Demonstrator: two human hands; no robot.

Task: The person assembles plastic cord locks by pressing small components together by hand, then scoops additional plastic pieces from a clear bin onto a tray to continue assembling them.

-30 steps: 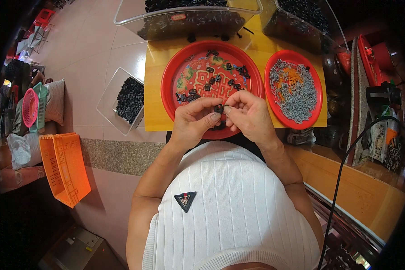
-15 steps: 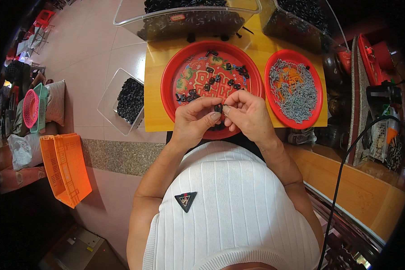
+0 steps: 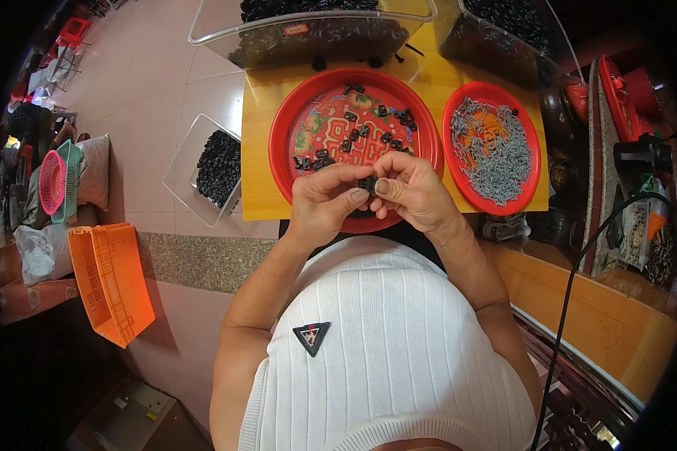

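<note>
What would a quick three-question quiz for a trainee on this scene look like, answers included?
1. True or false: the left hand holds a small black part, with the right hand close beside it.
2. What lies in the smaller red tray on the yellow table? A) white buttons B) grey screw-like pieces C) green beads
3. Fill in: the orange crate is on the person's ____ side.
Key: 1 true; 2 B; 3 left.

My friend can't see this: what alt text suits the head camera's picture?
A person's left hand pinches a small black piece, with the right hand against it, over a round red tray scattered with similar pieces. A smaller red tray of grey screws sits to the right, on the same yellow table.
</note>
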